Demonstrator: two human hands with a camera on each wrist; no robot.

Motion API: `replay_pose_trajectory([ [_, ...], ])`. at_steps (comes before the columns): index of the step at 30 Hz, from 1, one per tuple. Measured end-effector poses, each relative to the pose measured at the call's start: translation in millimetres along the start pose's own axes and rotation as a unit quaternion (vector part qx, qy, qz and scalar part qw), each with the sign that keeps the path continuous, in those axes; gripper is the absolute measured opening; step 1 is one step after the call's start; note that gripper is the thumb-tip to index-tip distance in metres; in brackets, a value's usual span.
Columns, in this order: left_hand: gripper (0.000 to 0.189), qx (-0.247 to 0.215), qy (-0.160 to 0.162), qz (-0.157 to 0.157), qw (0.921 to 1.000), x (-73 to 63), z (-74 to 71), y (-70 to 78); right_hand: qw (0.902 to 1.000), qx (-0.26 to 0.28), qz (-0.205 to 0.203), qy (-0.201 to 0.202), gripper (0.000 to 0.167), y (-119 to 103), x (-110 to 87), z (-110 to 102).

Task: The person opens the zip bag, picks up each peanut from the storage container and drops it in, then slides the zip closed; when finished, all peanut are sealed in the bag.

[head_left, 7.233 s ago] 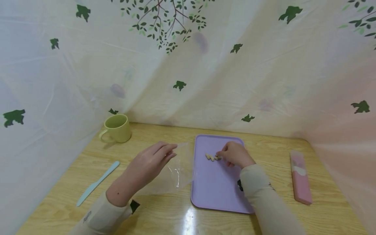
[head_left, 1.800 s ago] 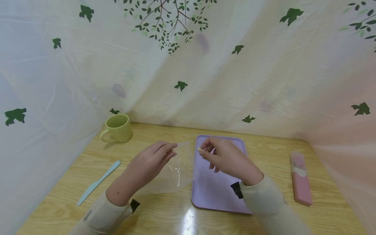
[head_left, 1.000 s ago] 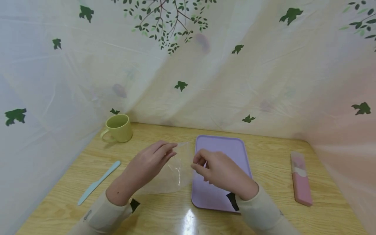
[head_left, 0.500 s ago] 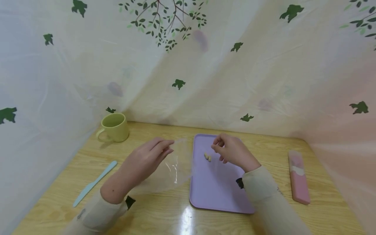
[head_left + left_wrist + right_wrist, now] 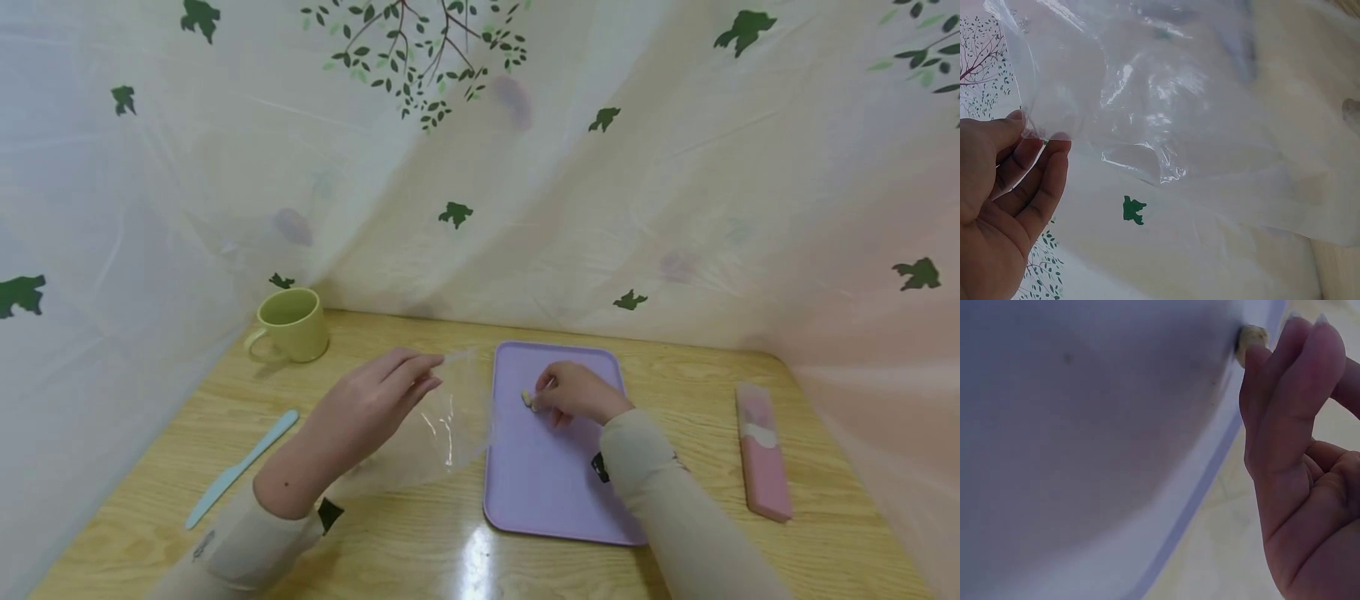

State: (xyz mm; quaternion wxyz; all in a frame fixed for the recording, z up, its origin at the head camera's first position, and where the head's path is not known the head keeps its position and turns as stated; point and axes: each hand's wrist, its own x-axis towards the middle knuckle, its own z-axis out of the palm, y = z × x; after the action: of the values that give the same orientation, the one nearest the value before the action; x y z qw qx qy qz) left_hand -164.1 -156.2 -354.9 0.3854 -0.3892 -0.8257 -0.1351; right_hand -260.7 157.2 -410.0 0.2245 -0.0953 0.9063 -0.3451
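Observation:
My left hand (image 5: 360, 412) pinches the top edge of a clear plastic bag (image 5: 450, 425) between thumb and fingers. In the left wrist view the bag (image 5: 1166, 81) hangs from the fingertips, its film creased and shiny. A purple tray (image 5: 540, 492) lies right of the bag. Over its upper left part, my right hand (image 5: 577, 392) has thumb and forefinger closed at a small tan peanut (image 5: 534, 405). Another peanut (image 5: 526, 397) lies just left of it. The right wrist view shows a rough tan peanut (image 5: 1249, 339) at the fingertips, partly hidden behind them.
A yellow-green mug (image 5: 294, 327) stands at the back left. In front of it lies a pale blue plastic knife (image 5: 242, 468). A pink slim case (image 5: 763, 454) lies right of the tray. A patterned cloth (image 5: 525, 250) hangs behind the wooden table (image 5: 405, 542).
My right hand took a peanut from the tray to the bag's mouth, came back with nothing visible in its fingers, then lowered to the remaining peanuts. The left hand kept its hold on the bag.

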Motion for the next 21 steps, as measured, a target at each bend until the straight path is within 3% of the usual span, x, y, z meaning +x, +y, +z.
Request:
replay_pose_trajectory([
  [6,0.026,-0.011,-0.001,0.007,0.9999,-1.7,1.8,2.0,1.0000,-0.001,0.006,-0.006,0.015,-0.3,4.6,7.9],
  [21,0.025,-0.015,-0.004,0.005,0.9999,-1.0,1.6,5.6,0.9998,0.013,0.016,-0.003,0.014,0.1,5.1,12.3],
])
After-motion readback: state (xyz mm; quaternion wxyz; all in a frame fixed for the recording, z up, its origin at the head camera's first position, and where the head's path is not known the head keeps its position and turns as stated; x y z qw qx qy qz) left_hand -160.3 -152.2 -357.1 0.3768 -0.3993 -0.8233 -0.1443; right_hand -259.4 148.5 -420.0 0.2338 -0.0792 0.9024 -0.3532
